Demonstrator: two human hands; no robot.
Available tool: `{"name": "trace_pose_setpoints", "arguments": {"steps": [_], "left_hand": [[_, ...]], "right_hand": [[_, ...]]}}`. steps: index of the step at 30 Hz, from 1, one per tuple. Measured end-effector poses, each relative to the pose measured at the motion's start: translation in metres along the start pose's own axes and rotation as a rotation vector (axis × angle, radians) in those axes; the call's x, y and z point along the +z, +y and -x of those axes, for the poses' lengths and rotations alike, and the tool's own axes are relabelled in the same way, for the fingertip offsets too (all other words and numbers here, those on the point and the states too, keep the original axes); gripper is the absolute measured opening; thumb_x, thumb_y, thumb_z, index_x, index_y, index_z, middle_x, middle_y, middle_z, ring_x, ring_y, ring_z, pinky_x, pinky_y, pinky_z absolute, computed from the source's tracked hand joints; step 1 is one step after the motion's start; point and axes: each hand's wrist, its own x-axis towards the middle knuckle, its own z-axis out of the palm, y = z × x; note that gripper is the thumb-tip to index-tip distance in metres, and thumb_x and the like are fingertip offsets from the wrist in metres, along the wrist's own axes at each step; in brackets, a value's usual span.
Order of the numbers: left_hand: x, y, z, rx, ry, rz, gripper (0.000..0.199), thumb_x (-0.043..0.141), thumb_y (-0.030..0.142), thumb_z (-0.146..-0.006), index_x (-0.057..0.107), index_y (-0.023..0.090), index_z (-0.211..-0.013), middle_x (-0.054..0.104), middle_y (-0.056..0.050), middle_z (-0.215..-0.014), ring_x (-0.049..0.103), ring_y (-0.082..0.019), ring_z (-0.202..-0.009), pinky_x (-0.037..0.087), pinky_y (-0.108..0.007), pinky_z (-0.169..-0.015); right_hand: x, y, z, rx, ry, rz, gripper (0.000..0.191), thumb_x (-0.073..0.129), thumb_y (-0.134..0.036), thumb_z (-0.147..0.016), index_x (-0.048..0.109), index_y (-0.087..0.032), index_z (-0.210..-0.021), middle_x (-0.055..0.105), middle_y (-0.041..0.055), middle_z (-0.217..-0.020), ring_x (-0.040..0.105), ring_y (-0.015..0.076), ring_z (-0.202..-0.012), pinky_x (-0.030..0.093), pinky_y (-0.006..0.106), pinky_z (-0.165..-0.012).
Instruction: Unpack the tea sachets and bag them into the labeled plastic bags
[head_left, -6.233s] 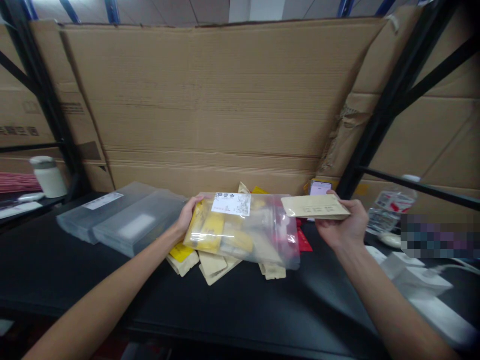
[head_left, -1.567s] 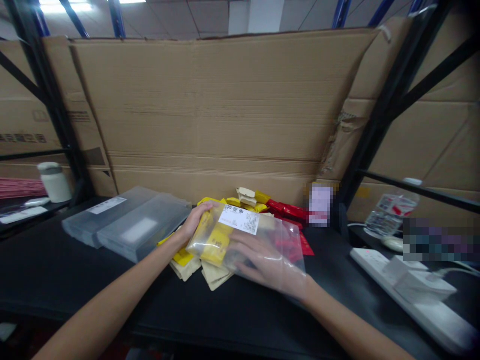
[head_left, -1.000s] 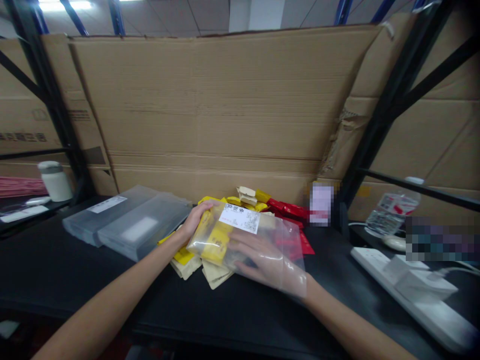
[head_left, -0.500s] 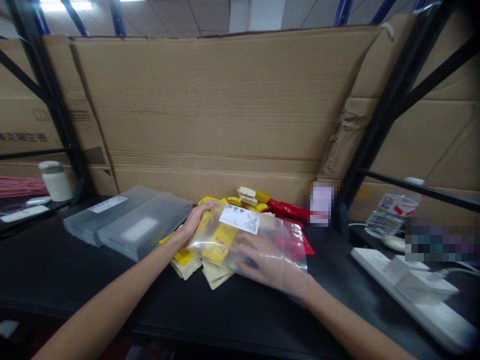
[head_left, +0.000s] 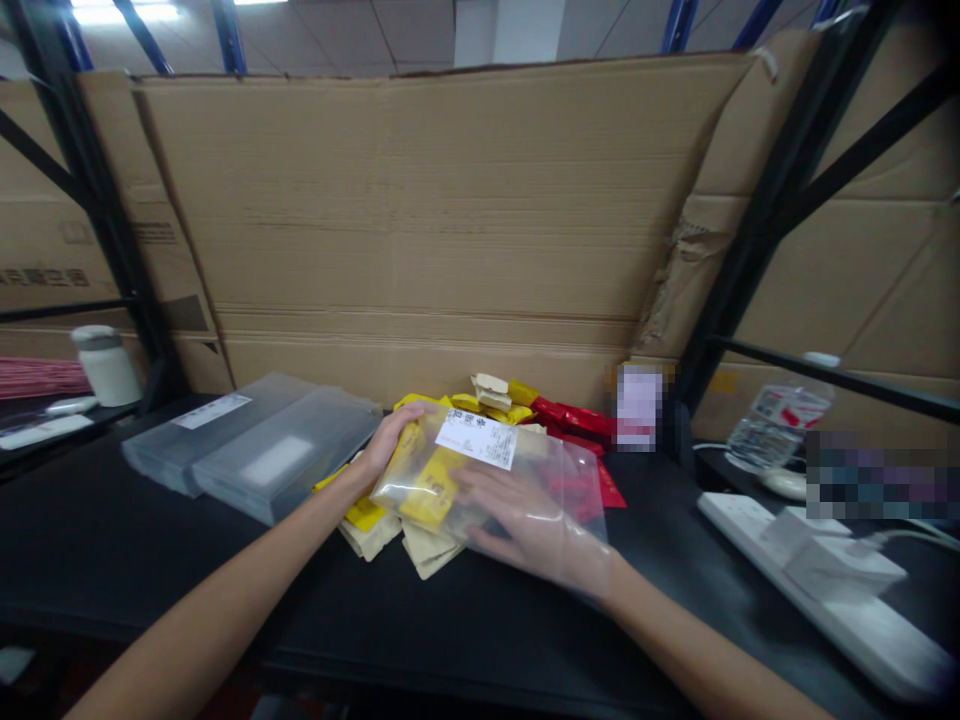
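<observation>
A clear plastic bag (head_left: 559, 490) with a white printed label (head_left: 475, 438) lies slanted across the middle of the table. At its left end my left hand (head_left: 390, 440) is closed round the bag's edge. Through the plastic I see my right hand (head_left: 514, 510), reaching in from the bag's right end with fingers stretched out. Its fingertips are close to a yellow packet (head_left: 431, 490) inside; whether they touch it I cannot tell. Under and behind the bag lie yellow-and-cream packets (head_left: 429, 550) and red packets (head_left: 574, 420).
Flat stacks of clear plastic bags (head_left: 281, 445) lie at the left. A white power strip (head_left: 817, 590) with plugs runs along the right. Farther out stand a white bottle (head_left: 107, 368) and a water bottle (head_left: 776, 425). A cardboard wall (head_left: 420, 220) closes off the back.
My right hand has shifted slightly inside the bag, towards its left end, and its fingers look closer together. My left hand keeps its hold. The whole view has drifted a little.
</observation>
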Motion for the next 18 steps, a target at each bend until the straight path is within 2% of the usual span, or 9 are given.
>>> {"name": "trace_pose_setpoints", "arguments": {"steps": [2,6,9,12,14,16,18], "left_hand": [[-0.0003,-0.0007,-0.0014,0.0,-0.005,-0.005,0.033,0.065,0.045,-0.081,0.075,0.019,-0.099,0.076,-0.006,-0.092,0.067,-0.029,-0.092,0.051,-0.039,-0.085],[-0.0005,-0.0019,-0.0022,0.002,-0.011,-0.018,0.034,0.063,0.045,-0.082,0.075,0.019,-0.1,0.076,-0.007,-0.091,0.067,-0.031,-0.096,0.051,-0.042,-0.087],[0.0002,-0.0014,-0.001,0.003,-0.009,-0.021,0.034,0.063,0.045,-0.083,0.075,0.019,-0.102,0.077,-0.007,-0.094,0.067,-0.032,-0.096,0.051,-0.043,-0.088],[0.0007,-0.0005,-0.0002,0.008,0.002,-0.02,0.031,0.064,0.043,-0.082,0.075,0.02,-0.1,0.076,-0.006,-0.09,0.068,-0.031,-0.094,0.052,-0.042,-0.088],[0.0004,-0.0006,-0.0006,0.017,0.013,-0.019,0.03,0.065,0.042,-0.081,0.075,0.02,-0.098,0.075,-0.005,-0.088,0.067,-0.031,-0.095,0.052,-0.042,-0.089],[-0.0003,-0.0014,-0.0014,0.026,0.022,-0.02,0.029,0.065,0.041,-0.08,0.075,0.019,-0.097,0.075,-0.005,-0.089,0.067,-0.031,-0.098,0.051,-0.042,-0.092],[-0.0013,-0.0026,-0.002,0.031,0.025,-0.021,0.029,0.066,0.041,-0.08,0.075,0.019,-0.097,0.076,-0.006,-0.092,0.067,-0.031,-0.1,0.051,-0.042,-0.093]], "right_hand": [[0.0002,-0.0002,-0.0002,0.006,0.014,-0.025,0.04,0.056,-0.036,-0.102,0.052,-0.027,-0.141,0.059,0.0096,-0.149,0.053,0.0289,-0.14,0.047,0.051,-0.116],[0.0045,0.0015,0.0003,0.023,0.029,-0.004,0.061,0.057,-0.037,-0.101,0.037,-0.032,-0.159,0.058,0.0107,-0.149,0.057,0.0314,-0.135,0.05,0.051,-0.112],[0.0072,0.0021,0.0005,0.027,0.029,0.033,0.058,0.058,-0.038,-0.1,0.043,-0.036,-0.156,0.054,0.0113,-0.152,0.057,0.0349,-0.135,0.053,0.054,-0.108],[0.0055,-0.0004,-0.001,0.027,0.023,0.049,0.042,0.057,-0.039,-0.101,0.057,-0.026,-0.142,0.049,0.0133,-0.158,0.051,0.0343,-0.142,0.049,0.054,-0.113],[0.0029,-0.0026,-0.0024,0.03,0.003,0.049,0.038,0.057,-0.04,-0.102,0.059,-0.021,-0.134,0.05,0.015,-0.158,0.048,0.032,-0.145,0.046,0.053,-0.116],[0.0008,-0.0039,-0.0031,0.023,-0.011,0.043,0.041,0.057,-0.04,-0.102,0.056,-0.018,-0.136,0.054,0.0157,-0.154,0.048,0.0302,-0.145,0.045,0.053,-0.117],[0.0002,-0.0041,-0.0031,0.013,-0.007,0.053,0.051,0.056,-0.04,-0.102,0.047,-0.018,-0.147,0.054,0.0159,-0.154,0.048,0.0293,-0.144,0.044,0.053,-0.116]]}}
